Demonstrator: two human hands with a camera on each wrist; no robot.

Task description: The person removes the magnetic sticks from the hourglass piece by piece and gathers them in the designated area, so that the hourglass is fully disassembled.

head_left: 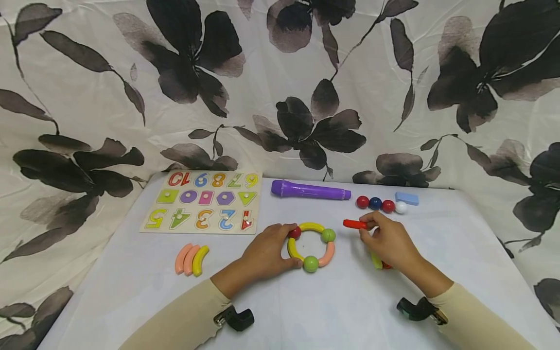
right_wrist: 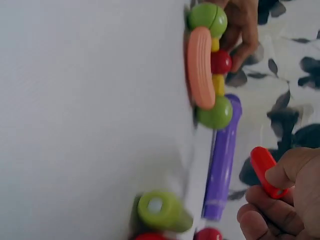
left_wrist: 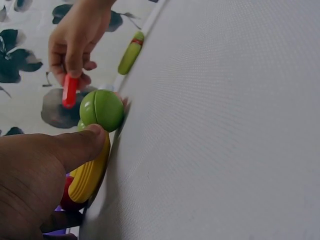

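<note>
A ring of yellow and salmon curved pieces, joined by two green balls and a red ball, lies on the white table. My left hand holds its left side, thumb at the near green ball and a fingertip at the red one. To the right of the ring, my right hand pinches a short red stick-like piece above the table. Partly hidden below that hand are a yellow-green piece and a red piece.
Two salmon curved pieces and a yellow one lie left. Behind stand a number puzzle board, a purple microphone-shaped toy, a row of red, blue and white balls and a blue block. Floral cloth hangs at the back.
</note>
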